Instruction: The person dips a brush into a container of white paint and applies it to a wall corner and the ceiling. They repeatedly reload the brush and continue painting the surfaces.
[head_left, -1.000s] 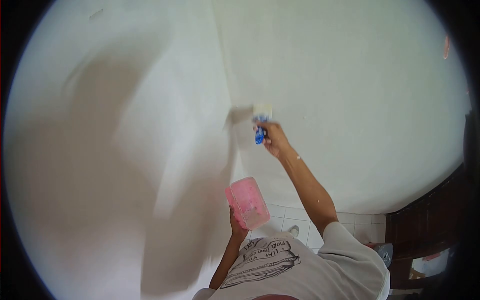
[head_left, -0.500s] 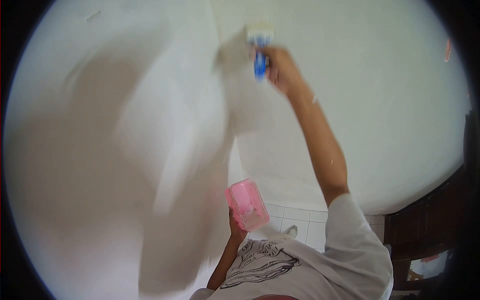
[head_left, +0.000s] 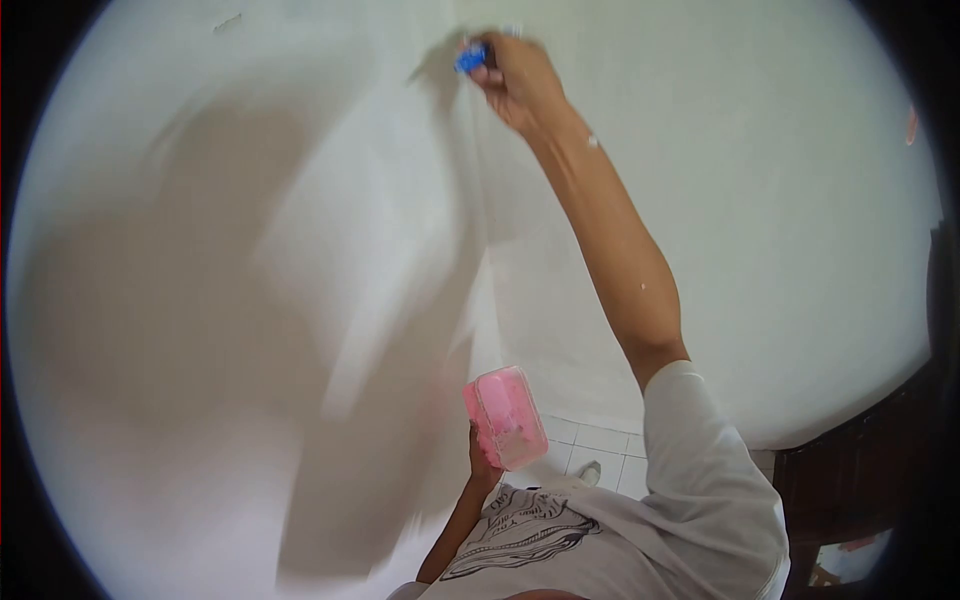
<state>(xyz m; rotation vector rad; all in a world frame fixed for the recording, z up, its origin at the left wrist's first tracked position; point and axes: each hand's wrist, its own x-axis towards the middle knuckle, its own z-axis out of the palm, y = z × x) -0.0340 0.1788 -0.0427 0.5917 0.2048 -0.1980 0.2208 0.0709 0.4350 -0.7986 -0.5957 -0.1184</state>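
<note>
Brush raised high at the wall corner, pink tub held low.

Your right hand (head_left: 515,80) is gripping the blue-handled brush (head_left: 472,58) with fingers closed around it, arm stretched up, the brush lying against the white wall (head_left: 750,200) near the corner; its bristles are too blurred to make out. Your left hand (head_left: 483,462) is curling around the pink tub (head_left: 505,416), holding it at chest height above the tiled floor (head_left: 600,450).

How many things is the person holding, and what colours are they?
Blue: 1, the brush handle in the right hand
Pink: 1, the tub in the left hand
Total: 2
</note>
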